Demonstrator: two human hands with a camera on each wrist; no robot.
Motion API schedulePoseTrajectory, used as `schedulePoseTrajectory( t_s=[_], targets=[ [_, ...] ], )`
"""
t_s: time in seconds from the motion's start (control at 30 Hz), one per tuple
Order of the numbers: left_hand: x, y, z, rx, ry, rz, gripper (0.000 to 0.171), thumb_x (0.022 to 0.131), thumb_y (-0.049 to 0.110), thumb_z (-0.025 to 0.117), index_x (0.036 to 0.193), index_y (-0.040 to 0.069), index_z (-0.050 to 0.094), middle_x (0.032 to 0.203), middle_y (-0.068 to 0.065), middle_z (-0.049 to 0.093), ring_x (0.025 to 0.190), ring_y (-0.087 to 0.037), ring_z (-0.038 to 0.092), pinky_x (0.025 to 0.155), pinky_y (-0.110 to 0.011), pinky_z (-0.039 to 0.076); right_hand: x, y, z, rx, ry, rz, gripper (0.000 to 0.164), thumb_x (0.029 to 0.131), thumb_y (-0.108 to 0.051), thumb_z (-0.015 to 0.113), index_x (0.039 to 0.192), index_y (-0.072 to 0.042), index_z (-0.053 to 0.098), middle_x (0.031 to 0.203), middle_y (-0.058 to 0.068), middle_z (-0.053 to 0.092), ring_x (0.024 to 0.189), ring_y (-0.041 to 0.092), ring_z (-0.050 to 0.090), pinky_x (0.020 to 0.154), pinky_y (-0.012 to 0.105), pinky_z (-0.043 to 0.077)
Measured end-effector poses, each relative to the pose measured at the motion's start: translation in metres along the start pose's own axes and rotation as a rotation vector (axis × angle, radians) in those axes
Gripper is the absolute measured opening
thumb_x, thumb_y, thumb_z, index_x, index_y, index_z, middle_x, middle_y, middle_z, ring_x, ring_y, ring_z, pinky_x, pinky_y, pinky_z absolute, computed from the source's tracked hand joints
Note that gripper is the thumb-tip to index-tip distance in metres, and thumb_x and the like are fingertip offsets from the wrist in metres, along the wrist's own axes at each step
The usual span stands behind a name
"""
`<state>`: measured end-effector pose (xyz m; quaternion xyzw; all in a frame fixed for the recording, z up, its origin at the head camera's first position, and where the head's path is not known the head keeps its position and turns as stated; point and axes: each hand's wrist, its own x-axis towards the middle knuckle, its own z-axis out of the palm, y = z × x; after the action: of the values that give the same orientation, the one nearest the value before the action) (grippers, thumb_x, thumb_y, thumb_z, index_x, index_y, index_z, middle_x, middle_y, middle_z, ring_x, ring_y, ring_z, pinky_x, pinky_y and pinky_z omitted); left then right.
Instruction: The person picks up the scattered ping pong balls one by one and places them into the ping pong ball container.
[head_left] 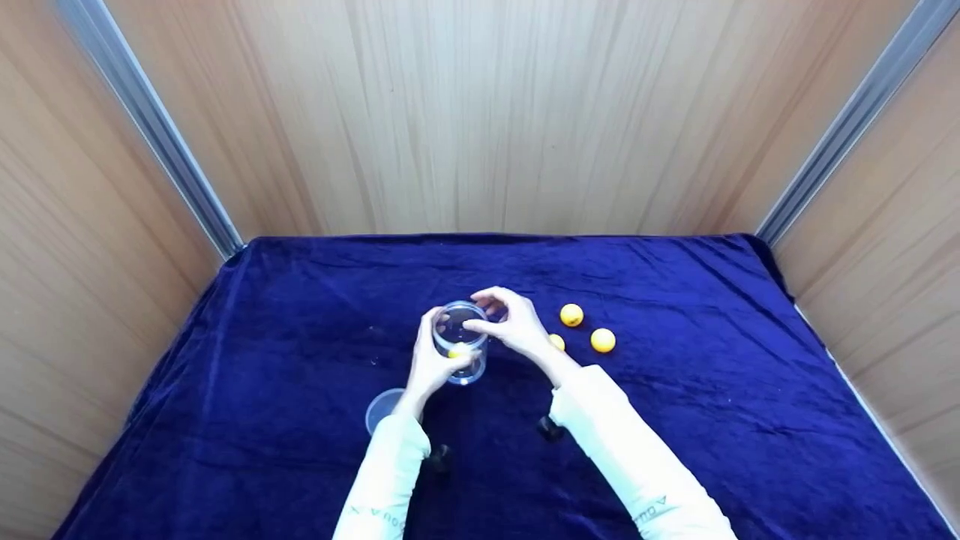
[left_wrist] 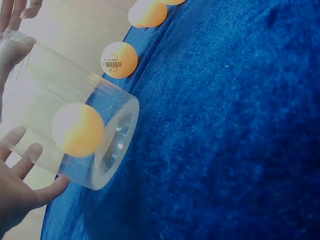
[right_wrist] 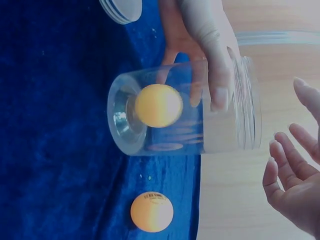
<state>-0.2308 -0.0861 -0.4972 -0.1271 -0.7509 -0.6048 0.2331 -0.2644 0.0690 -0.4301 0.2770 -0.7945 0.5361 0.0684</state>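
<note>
My left hand grips a clear plastic jar by its side, fingers and thumb spread around the wall. The jar stands on the blue cloth, its mouth uppermost. Inside, low down near the base, is an orange table tennis ball. Over by the jar's rim, my right hand has its fingers loosely bent and holds nothing. In the right wrist view, the right hand's fingers appear just off the jar's mouth, apart from it.
Three more orange balls lie right of the jar: one farther back, one rightmost, one partly behind the right wrist. A round clear lid lies beside the left forearm. Wooden panels surround the cloth-covered table.
</note>
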Motion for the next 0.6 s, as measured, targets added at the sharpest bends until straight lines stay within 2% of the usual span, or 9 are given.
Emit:
schedulePoseTrajectory(
  t_s=[0.03, 0.13, 0.27, 0.47, 0.6],
  targets=[
    [0.000, 0.001, 0.000, 0.010, 0.000, -0.002, 0.078, 0.054, -0.004, 0.078, 0.121, -0.012, 0.037, 0.112, -0.025, 0.049, 0.102, -0.034, 0.046, 0.090, -0.048, 0.035, -0.002, -0.005, -0.002, -0.004, 0.000, 0.002, 0.037, 0.068, -0.011, 0.075, 0.100, 0.002, 0.061, 0.091, 0.022, 0.061, 0.079, 0.038, 0.056, 0.063, 0.026, 0.044],
    [-0.001, 0.002, 0.001, 0.028, -0.001, -0.005, 0.078, 0.055, -0.003, 0.078, 0.120, -0.011, 0.037, 0.111, -0.023, 0.050, 0.101, -0.034, 0.046, 0.089, -0.041, 0.037, -0.005, -0.013, -0.010, -0.011, -0.011, -0.002, 0.034, 0.070, -0.007, 0.073, 0.099, 0.004, 0.060, 0.091, 0.024, 0.060, 0.081, 0.040, 0.055, 0.067, 0.036, 0.047],
    [-0.001, 0.000, 0.001, 0.027, -0.004, -0.017, 0.078, 0.055, -0.003, 0.078, 0.120, -0.010, 0.037, 0.112, -0.022, 0.049, 0.102, -0.033, 0.046, 0.090, -0.039, 0.037, -0.008, 0.004, -0.016, -0.016, -0.025, -0.019, 0.033, 0.072, -0.009, 0.072, 0.100, 0.004, 0.060, 0.093, 0.024, 0.060, 0.082, 0.038, 0.056, 0.069, 0.050, 0.046],
    [0.000, 0.000, 0.001, 0.013, -0.003, -0.035, 0.078, 0.055, -0.002, 0.079, 0.121, -0.009, 0.037, 0.111, -0.023, 0.050, 0.102, -0.039, 0.046, 0.090, -0.045, 0.036, -0.013, 0.034, -0.025, -0.105, -0.020, 0.020, 0.033, 0.075, -0.022, 0.071, 0.103, -0.006, 0.062, 0.094, 0.009, 0.062, 0.085, 0.025, 0.057, 0.068, 0.044, 0.048],
    [0.000, 0.000, 0.001, 0.018, 0.000, -0.039, 0.078, 0.055, -0.002, 0.079, 0.121, -0.010, 0.038, 0.111, -0.024, 0.050, 0.100, -0.040, 0.047, 0.090, -0.042, 0.036, -0.021, 0.040, -0.033, -0.081, -0.025, 0.034, 0.034, 0.077, -0.023, 0.069, 0.105, -0.006, 0.061, 0.097, 0.009, 0.061, 0.088, 0.027, 0.056, 0.069, 0.044, 0.047]
  ],
)
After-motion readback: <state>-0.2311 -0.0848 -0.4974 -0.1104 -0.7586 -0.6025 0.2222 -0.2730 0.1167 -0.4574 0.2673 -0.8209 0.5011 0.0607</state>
